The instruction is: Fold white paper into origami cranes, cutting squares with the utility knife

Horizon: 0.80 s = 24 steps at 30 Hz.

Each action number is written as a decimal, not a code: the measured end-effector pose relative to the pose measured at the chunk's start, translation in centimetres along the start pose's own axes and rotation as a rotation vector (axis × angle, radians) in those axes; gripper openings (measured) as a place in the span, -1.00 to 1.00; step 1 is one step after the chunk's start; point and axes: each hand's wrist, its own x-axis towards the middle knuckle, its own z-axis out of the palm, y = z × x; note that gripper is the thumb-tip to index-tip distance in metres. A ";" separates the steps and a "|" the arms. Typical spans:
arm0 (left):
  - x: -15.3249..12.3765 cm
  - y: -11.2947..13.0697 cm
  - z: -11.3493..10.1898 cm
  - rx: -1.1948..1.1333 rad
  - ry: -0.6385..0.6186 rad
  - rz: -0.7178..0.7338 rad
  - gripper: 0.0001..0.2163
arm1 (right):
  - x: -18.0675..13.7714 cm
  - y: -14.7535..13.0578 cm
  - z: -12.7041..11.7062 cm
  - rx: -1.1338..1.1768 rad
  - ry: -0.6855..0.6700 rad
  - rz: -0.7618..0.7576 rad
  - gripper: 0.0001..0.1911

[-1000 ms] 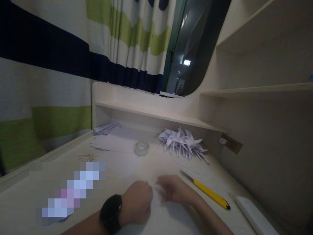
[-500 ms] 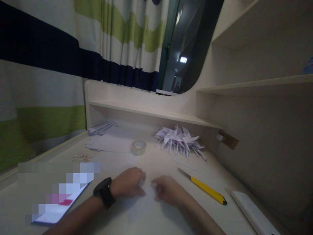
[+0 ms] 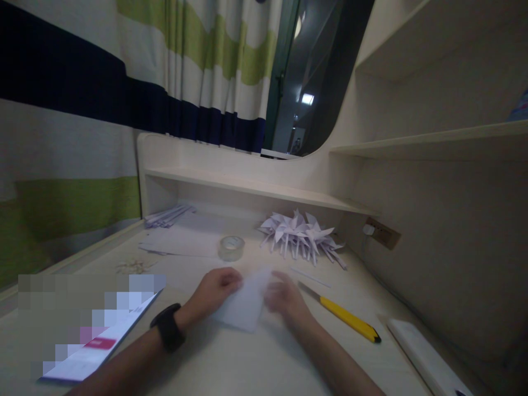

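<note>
A white sheet of paper [image 3: 243, 308] is raised slightly off the desk between my hands. My left hand [image 3: 216, 289], with a black watch [image 3: 168, 327] on its wrist, pinches the paper's left edge. At the right edge, my right hand [image 3: 286, 297] has its fingers curled on the paper near its upper corner, somewhat blurred by motion. Just right of that hand lies a yellow utility knife [image 3: 348, 319], blade pointing away. A roll of clear tape [image 3: 231, 248] sits beyond my left hand.
White paper pinwheels [image 3: 299, 234] are heaped at the back right. Paper sheets [image 3: 185, 236] and rolled paper sticks [image 3: 170, 215] lie at the back left, small pale bits [image 3: 136, 267] nearer. A lit tablet-like screen [image 3: 103, 341] is at left, a white case [image 3: 424, 357] at right.
The paper has come up from the desk and now shows tilted between my hands. Both hands have shifted slightly away from me, and the right hand's fingers have moved to the paper's edge.
</note>
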 end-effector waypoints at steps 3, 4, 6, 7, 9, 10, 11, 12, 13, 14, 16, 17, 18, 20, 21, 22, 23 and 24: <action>-0.1 0.0 0.5 -0.246 0.100 -0.101 -0.74 | -0.4 0.0 0.7 0.102 -0.068 0.083 -0.41; -0.2 0.0 0.7 -0.317 0.125 -0.132 -0.72 | -0.6 -0.1 0.9 0.097 -0.062 0.093 -0.48; -0.5 0.0 1.2 -0.449 0.158 -0.191 -0.68 | -1.0 -0.3 1.4 0.078 -0.015 0.116 -0.52; -0.6 0.0 1.4 -0.511 0.163 -0.222 -0.65 | -1.1 -0.4 1.5 0.075 0.015 0.128 -0.50; -0.7 0.1 1.8 -0.592 0.162 -0.262 -0.62 | -1.2 -0.5 1.6 0.084 0.075 0.142 -0.49; -0.7 0.1 1.9 -0.596 0.160 -0.268 -0.62 | -1.2 -0.6 1.6 0.096 0.098 0.142 -0.49; -0.7 0.1 1.9 -0.576 0.161 -0.263 -0.63 | -1.1 -0.6 1.5 0.109 0.114 0.141 -0.49; -0.7 0.2 1.9 -0.540 0.163 -0.253 -0.64 | -1.0 -0.6 1.5 0.120 0.125 0.143 -0.48; -0.7 0.2 1.9 -0.502 0.164 -0.241 -0.65 | -1.0 -0.6 1.4 0.132 0.127 0.146 -0.48; -0.7 0.3 1.9 -0.469 0.161 -0.233 -0.66 | -0.9 -0.7 1.3 0.145 0.123 0.147 -0.47; -0.8 0.4 1.8 -0.443 0.156 -0.229 -0.66 | -0.9 -0.7 1.3 0.154 0.112 0.141 -0.46; -0.8 0.4 1.8 -0.441 0.157 -0.232 -0.67 | -1.0 -0.8 1.4 0.149 0.109 0.132 -0.47; -0.8 0.4 1.8 -0.443 0.160 -0.235 -0.67 | -1.0 -0.9 1.5 0.137 0.109 0.120 -0.47; -0.8 0.4 1.9 -0.465 0.153 -0.245 -0.68 | -1.2 -1.0 1.7 0.108 0.125 0.099 -0.50; -0.8 0.5 1.9 -0.483 0.141 -0.249 -0.68 | -1.2 -1.1 1.8 0.101 0.138 0.093 -0.50; -0.8 0.5 1.9 -0.503 0.126 -0.254 -0.68 | -1.2 -1.1 1.8 0.101 0.155 0.089 -0.50; -0.8 0.5 2.0 -0.523 0.106 -0.261 -0.67 | -1.2 -1.1 1.8 0.107 0.171 0.090 -0.50; -0.8 0.5 2.0 -0.541 0.088 -0.272 -0.65 | -1.1 -1.0 1.8 0.116 0.185 0.094 -0.50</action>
